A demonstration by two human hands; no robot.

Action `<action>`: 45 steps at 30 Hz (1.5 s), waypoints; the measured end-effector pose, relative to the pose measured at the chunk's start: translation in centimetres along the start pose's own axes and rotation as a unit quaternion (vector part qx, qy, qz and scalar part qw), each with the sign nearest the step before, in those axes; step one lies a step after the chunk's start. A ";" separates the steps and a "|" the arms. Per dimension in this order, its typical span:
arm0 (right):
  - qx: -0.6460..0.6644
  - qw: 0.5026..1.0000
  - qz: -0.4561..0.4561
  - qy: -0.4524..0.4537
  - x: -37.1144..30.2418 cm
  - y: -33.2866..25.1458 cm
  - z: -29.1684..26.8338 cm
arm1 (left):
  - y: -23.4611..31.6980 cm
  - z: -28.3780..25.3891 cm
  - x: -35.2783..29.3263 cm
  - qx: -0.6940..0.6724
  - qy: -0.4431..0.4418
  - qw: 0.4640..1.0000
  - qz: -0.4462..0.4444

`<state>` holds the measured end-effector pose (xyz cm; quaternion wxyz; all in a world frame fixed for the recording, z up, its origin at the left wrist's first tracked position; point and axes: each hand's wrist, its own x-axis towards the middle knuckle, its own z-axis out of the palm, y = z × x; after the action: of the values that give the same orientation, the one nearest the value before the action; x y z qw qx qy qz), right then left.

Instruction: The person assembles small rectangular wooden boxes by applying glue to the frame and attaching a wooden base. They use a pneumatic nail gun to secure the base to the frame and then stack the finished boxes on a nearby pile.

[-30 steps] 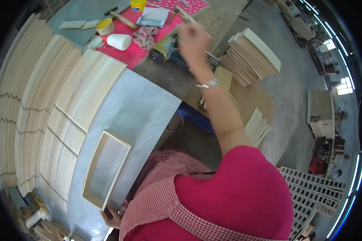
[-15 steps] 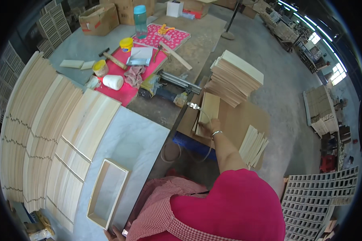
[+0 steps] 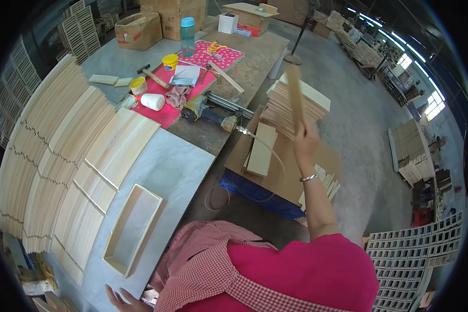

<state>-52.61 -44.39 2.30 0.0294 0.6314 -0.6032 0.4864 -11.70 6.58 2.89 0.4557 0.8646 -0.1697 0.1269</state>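
My right hand (image 3: 307,143), a bangle at its wrist, is raised over the cardboard-topped blue crate at my right. It grips a narrow wooden board (image 3: 295,96), which stands nearly upright and is blurred by motion. Below it, pale boards (image 3: 262,151) lie on the cardboard (image 3: 320,151). At the lower edge, my left hand (image 3: 124,299) is open over the table's front, fingers apart and holding nothing. Just beyond those fingers a rectangular wooden frame (image 3: 144,237) rests on the grey-white tabletop (image 3: 184,156).
Stacked, grooved boards (image 3: 57,156) line the table's left side. Farther off are a hammer (image 3: 153,76), white bottle (image 3: 153,102), yellow tubs, a rag (image 3: 178,97) and a power tool (image 3: 210,117) with a hose. A board stack (image 3: 296,106) and thin strips (image 3: 325,182) sit on the cardboard.
My right hand has lifted a board from the cardboard, up and to the right. My left hand has moved left, away from the frame's near end, and spread its fingers.
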 end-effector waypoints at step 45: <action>0.222 0.518 -0.659 -0.498 -12.2 -35.6 10.1 | -1.7 0.2 0.9 -0.020 -0.120 0.985 -0.120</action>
<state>-16.23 -32.15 8.65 -0.1051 0.9733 0.1975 0.0520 -10.20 7.17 1.82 0.4610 0.8783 -0.1211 -0.0370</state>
